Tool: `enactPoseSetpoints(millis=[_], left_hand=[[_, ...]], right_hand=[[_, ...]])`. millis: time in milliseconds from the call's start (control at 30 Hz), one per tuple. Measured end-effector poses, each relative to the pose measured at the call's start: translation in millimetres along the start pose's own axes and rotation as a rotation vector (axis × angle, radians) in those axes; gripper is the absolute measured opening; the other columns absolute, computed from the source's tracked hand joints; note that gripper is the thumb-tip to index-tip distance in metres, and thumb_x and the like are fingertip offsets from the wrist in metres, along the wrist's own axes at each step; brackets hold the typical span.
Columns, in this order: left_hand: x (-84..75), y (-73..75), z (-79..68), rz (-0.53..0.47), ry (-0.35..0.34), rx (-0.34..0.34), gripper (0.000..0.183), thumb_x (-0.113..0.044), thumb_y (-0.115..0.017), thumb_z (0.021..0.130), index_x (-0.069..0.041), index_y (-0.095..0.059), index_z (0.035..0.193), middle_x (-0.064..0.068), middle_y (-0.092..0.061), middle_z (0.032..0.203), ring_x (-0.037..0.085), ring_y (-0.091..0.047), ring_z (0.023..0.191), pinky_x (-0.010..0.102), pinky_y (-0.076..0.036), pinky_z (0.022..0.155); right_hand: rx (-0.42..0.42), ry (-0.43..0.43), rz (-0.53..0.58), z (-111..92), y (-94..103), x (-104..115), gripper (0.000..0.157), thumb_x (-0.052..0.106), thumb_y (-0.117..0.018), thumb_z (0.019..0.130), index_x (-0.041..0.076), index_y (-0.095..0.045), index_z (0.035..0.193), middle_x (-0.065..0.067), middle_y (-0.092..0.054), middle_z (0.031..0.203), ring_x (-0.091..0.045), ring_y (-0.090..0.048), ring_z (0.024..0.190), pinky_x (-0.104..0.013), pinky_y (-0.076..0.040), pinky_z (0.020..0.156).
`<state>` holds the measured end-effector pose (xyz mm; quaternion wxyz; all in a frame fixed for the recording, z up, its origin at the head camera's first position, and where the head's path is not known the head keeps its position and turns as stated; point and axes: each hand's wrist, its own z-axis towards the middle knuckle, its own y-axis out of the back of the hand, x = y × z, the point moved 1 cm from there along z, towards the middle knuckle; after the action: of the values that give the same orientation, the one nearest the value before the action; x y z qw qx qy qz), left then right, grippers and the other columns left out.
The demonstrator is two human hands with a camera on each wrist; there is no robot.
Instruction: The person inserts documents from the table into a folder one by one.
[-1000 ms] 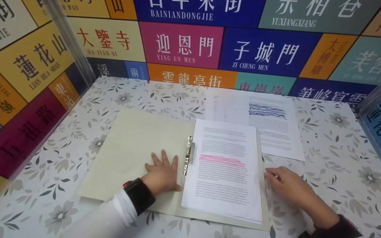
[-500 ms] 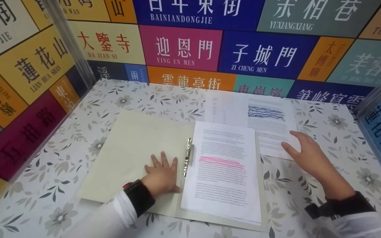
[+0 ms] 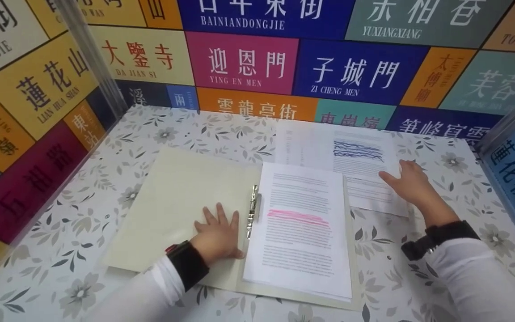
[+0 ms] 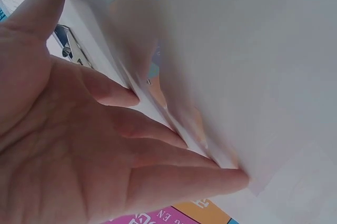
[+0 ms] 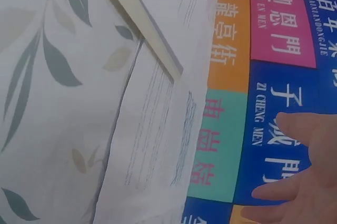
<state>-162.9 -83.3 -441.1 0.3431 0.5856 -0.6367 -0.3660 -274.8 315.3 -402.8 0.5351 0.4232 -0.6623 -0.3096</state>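
My left hand lies with fingers spread on the cream inside cover of an open folder, left of its metal clip. On the folder's right side is a stack of printed paper with a pink highlighted band. In the left wrist view, the left hand's fingertips meet the pale cover. My right hand hovers by the right edge of a loose printed sheet scribbled in blue. Its thumb and fingers stand apart, holding nothing, as the right wrist view of the hand also shows.
Another pale sheet lies left of the scribbled print, behind the folder. A floral-patterned cloth covers the table. Panels with coloured street-name signs stand along the back and both sides.
From beside the folder's right edge, my right hand has moved up and away to the right edge of the scribbled sheet. My left hand stays on the cover.
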Motion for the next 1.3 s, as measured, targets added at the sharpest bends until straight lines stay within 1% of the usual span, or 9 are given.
enactPoseSetpoints(millis=[200, 267, 367, 533, 600, 767, 833, 1033, 1300], left_hand=[[1.1, -1.0, 0.5, -0.003, -0.006, 0.006, 0.105, -0.058, -0.07, 0.077, -0.013, -0.017, 0.156, 0.032, -0.006, 0.157, 0.059, -0.01, 0.14, 0.073, -0.027, 0.106], [1.7, 0.1, 1.4, 0.002, -0.004, 0.005, 0.104, -0.058, -0.07, 0.077, -0.013, -0.017, 0.156, 0.032, -0.006, 0.157, 0.059, -0.01, 0.139, 0.073, -0.026, 0.106], [2.5, 2.5, 2.5, 0.011, 0.003, 0.007, 0.104, -0.057, -0.069, 0.077, -0.013, -0.017, 0.156, 0.032, -0.005, 0.157, 0.06, -0.01, 0.139, 0.073, -0.026, 0.106], [2.5, 5.6, 2.0, 0.015, 0.013, 0.018, 0.105, -0.057, -0.07, 0.077, -0.014, -0.016, 0.156, 0.032, -0.004, 0.157, 0.059, -0.009, 0.14, 0.072, -0.026, 0.107], [2.7, 6.4, 2.1, 0.025, 0.021, 0.018, 0.105, -0.058, -0.07, 0.077, -0.014, -0.016, 0.156, 0.032, -0.005, 0.157, 0.059, -0.01, 0.14, 0.072, -0.026, 0.106], [1.5, 5.8, 2.9, 0.034, 0.039, 0.029, 0.106, -0.059, -0.07, 0.076, -0.016, -0.015, 0.156, 0.031, -0.003, 0.157, 0.058, -0.009, 0.141, 0.071, -0.026, 0.107], [0.0, 4.3, 2.9, 0.029, 0.039, 0.035, 0.106, -0.059, -0.07, 0.076, -0.016, -0.014, 0.156, 0.031, -0.002, 0.158, 0.058, -0.008, 0.141, 0.071, -0.026, 0.108], [-3.5, 0.4, 4.7, 0.032, 0.031, 0.036, 0.106, -0.06, -0.069, 0.076, -0.016, -0.014, 0.156, 0.031, -0.003, 0.158, 0.057, -0.008, 0.141, 0.071, -0.025, 0.107], [-5.7, 0.1, 4.0, 0.024, 0.031, 0.029, 0.106, -0.059, -0.071, 0.076, -0.016, -0.015, 0.156, 0.031, -0.004, 0.158, 0.058, -0.009, 0.141, 0.072, -0.025, 0.107]], right_hand=[[0.068, -0.163, 0.023, 25, 1.0, -21, 0.087, 0.046, -0.038, 0.1, -0.025, -0.008, 0.141, -0.048, -0.012, 0.144, -0.06, -0.014, 0.135, -0.063, -0.018, 0.114], [0.086, -0.226, 0.04, 31, -0.6, -27, 0.085, 0.044, -0.038, 0.1, -0.024, -0.01, 0.141, -0.047, -0.014, 0.144, -0.058, -0.017, 0.136, -0.061, -0.021, 0.115], [0.097, -0.285, 0.047, 35, -4.2, -33, 0.08, 0.041, -0.038, 0.1, -0.022, -0.013, 0.142, -0.044, -0.018, 0.146, -0.056, -0.021, 0.136, -0.059, -0.023, 0.115], [0.104, -0.299, 0.006, 34, -13.2, -28, 0.075, 0.04, -0.039, 0.099, -0.02, -0.023, 0.141, -0.043, -0.024, 0.144, -0.059, -0.025, 0.131, -0.063, -0.023, 0.112], [0.097, -0.316, 0.02, 33, -19.0, -22, 0.074, 0.04, -0.04, 0.098, -0.02, -0.027, 0.14, -0.044, -0.024, 0.142, -0.06, -0.025, 0.129, -0.065, -0.024, 0.11], [0.027, -0.389, 0.037, 31, -34.0, -8, 0.075, 0.045, -0.047, 0.094, -0.016, -0.035, 0.137, -0.046, -0.024, 0.136, -0.056, -0.025, 0.126, -0.066, -0.03, 0.103], [0.003, -0.413, 0.003, 31, -37.6, -5, 0.077, 0.047, -0.05, 0.093, -0.017, -0.038, 0.135, -0.046, -0.025, 0.134, -0.055, -0.026, 0.125, -0.066, -0.031, 0.103], [-0.023, -0.444, -0.057, 31, -41.6, -4, 0.076, 0.044, -0.053, 0.093, -0.02, -0.04, 0.131, -0.046, -0.028, 0.13, -0.053, -0.029, 0.122, -0.064, -0.035, 0.101], [-0.004, -0.466, -0.046, 35, -43.5, -12, 0.077, 0.043, -0.054, 0.093, -0.02, -0.037, 0.133, -0.047, -0.025, 0.132, -0.053, -0.029, 0.123, -0.062, -0.037, 0.102]])
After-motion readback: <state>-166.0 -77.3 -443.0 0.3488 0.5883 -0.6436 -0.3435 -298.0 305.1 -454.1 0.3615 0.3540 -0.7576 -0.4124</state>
